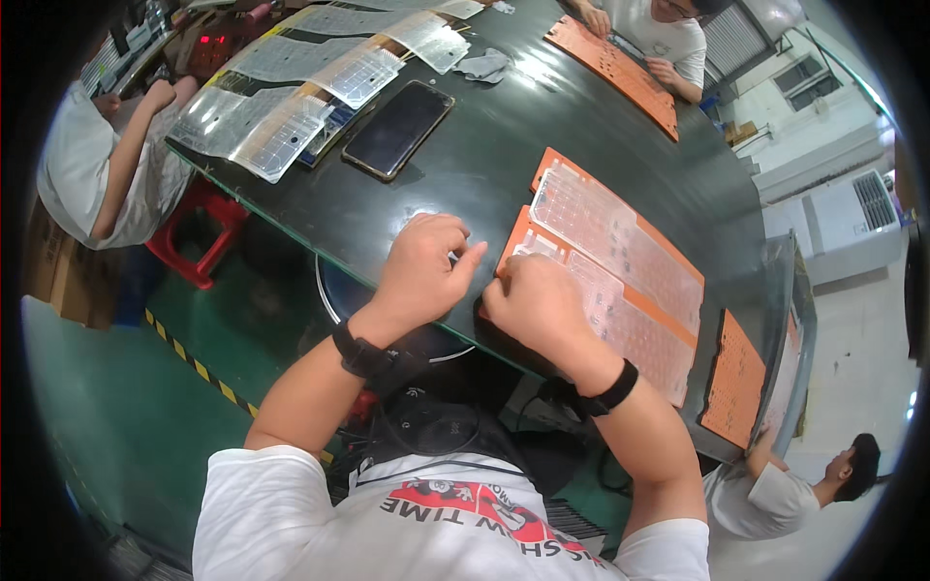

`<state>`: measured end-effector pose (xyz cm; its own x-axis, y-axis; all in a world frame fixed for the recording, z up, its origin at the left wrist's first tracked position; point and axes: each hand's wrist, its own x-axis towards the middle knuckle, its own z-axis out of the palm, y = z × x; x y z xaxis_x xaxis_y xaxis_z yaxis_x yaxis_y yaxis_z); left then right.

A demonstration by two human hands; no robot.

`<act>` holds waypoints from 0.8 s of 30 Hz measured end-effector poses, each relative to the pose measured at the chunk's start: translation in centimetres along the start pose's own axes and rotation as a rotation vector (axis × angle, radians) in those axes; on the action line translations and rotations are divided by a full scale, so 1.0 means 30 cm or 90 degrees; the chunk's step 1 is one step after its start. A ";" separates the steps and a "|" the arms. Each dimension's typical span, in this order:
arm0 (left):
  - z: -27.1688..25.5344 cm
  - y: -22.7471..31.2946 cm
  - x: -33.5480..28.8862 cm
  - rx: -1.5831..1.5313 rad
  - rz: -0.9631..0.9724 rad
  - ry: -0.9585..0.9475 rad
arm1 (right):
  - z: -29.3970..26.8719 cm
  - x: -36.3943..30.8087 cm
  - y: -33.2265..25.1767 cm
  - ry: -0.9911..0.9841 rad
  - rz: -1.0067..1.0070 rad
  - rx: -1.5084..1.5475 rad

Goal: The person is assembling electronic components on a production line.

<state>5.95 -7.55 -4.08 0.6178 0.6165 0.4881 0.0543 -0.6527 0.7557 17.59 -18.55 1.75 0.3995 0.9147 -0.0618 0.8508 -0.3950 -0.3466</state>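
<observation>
Clear, grid-printed plastic sheets [620,221] cover part of a flat orange panel [662,319] just beneath and to the right of the bunched fingers of our right hand [542,302], whose grip, if any, we cannot make out. Our left hand [426,269] hovers just beside them, fingers half-curled, thumb apart, nothing visible between. Beyond our fingertips, a glossy dark-green tabletop [484,136] bears a black rectangular smartphone [399,131], a white-shirted co-worker [668,41] opposite.

White short-sleeved T-shirt [407,542], red cartoon print [523,521], black wristbands [614,389]
</observation>
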 end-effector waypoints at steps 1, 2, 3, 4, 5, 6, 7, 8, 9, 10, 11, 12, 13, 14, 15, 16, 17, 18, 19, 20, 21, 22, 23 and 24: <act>-0.006 0.002 0.001 -0.004 -0.004 0.002 | -0.012 0.005 0.010 -0.016 0.015 0.048; -0.010 0.003 0.000 -0.003 0.002 0.005 | -0.034 0.009 0.019 -0.020 0.015 0.046; -0.009 0.003 -0.001 -0.006 0.010 0.007 | -0.072 0.010 0.029 -0.055 0.070 0.094; -0.008 0.000 -0.004 -0.010 0.009 0.005 | -0.113 0.010 0.050 -0.087 0.126 0.142; -0.004 0.002 -0.005 -0.013 0.034 0.021 | -0.166 0.001 0.094 -0.097 0.130 0.156; -0.001 0.003 -0.010 -0.010 0.056 0.037 | -0.218 -0.005 0.145 -0.108 0.130 0.175; 0.003 0.019 -0.012 -0.019 0.061 0.032 | -0.284 -0.018 0.194 -0.118 0.134 0.208; 0.003 0.048 -0.016 -0.002 0.087 0.034 | -0.362 -0.038 0.241 -0.126 0.137 0.240; 0.014 0.075 -0.021 0.012 0.112 0.034 | -0.443 -0.061 0.301 -0.123 0.166 0.259; 0.032 0.109 -0.030 -0.039 0.116 -0.010 | -0.519 -0.081 0.360 -0.121 0.191 0.281; 0.056 0.152 -0.041 -0.049 0.124 -0.017 | -0.591 -0.109 0.404 -0.069 0.192 0.250; 0.086 0.204 -0.050 -0.107 0.177 -0.059 | -0.691 -0.141 0.508 -0.097 0.211 0.243; 0.119 0.236 -0.059 -0.153 0.222 -0.102 | -0.747 -0.159 0.559 -0.076 0.231 0.237; 0.152 0.272 -0.051 -0.168 0.236 -0.107 | -0.843 -0.194 0.631 -0.069 0.248 0.192; 0.192 0.303 -0.042 -0.249 0.277 -0.242 | -0.915 -0.242 0.652 0.001 0.298 0.168; 0.234 0.343 -0.036 -0.327 0.320 -0.380 | -1.005 -0.291 0.689 0.006 0.338 0.115; 0.277 0.381 -0.040 -0.334 0.331 -0.389 | -1.064 -0.326 0.704 0.034 0.373 0.058; 0.333 0.424 -0.048 -0.363 0.363 -0.446 | -1.142 -0.378 0.710 0.033 0.397 0.004; 0.392 0.473 -0.059 -0.392 0.396 -0.504 | -1.214 -0.436 0.711 0.032 0.424 -0.050; 0.450 0.523 -0.076 -0.420 0.410 -0.529 | -1.256 -0.480 0.697 0.040 0.454 -0.093; 0.510 0.580 -0.088 -0.454 0.431 -0.555 | -1.299 -0.539 0.679 0.052 0.491 -0.139; 0.562 0.638 -0.092 -0.476 0.443 -0.625 | -1.340 -0.609 0.681 0.077 0.510 -0.116; 0.618 0.690 -0.107 -0.488 0.464 -0.642 | -1.373 -0.672 0.660 0.090 0.545 -0.105; 0.677 0.731 -0.124 -0.511 0.444 -0.671 | -1.378 -0.720 0.633 0.124 0.558 -0.130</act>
<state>20.76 -33.09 1.81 0.6237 -0.5290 0.5755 -0.6994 -0.0490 0.7130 39.24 -49.35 35.20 0.9643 0.2582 -0.0587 0.2535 -0.9643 -0.0768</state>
